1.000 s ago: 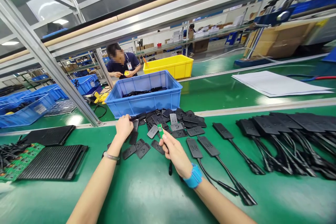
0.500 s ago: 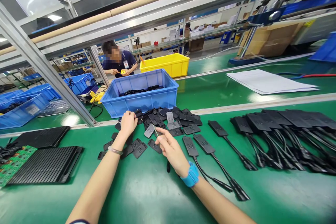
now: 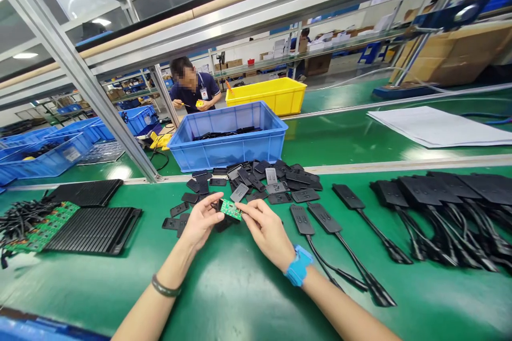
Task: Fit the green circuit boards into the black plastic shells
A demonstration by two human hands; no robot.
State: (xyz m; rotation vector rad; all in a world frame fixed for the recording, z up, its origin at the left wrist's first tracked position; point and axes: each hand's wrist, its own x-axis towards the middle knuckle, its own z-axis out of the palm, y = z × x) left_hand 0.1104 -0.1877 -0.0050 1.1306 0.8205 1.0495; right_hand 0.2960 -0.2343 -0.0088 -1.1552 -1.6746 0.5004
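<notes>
My left hand (image 3: 202,222) and my right hand (image 3: 267,232) meet over the green belt, near the front of a pile of black plastic shells (image 3: 260,181). My right fingers pinch a small green circuit board (image 3: 231,209). My left fingers curl around a black shell (image 3: 222,222) lying just under that board. A blue strap (image 3: 298,266) sits on my right wrist and a dark band on my left. Finished black shells with cables (image 3: 352,234) lie to the right of my hands.
A blue bin (image 3: 228,138) of black parts stands behind the pile, a yellow bin (image 3: 272,95) beyond it. Black trays (image 3: 94,230) and green boards (image 3: 44,224) lie at left. A row of cabled units (image 3: 444,197) fills the right. A person works across the line.
My left hand has drawn back from the pile with a black shell. My right hand has brought the green board flat against it in front of me.
</notes>
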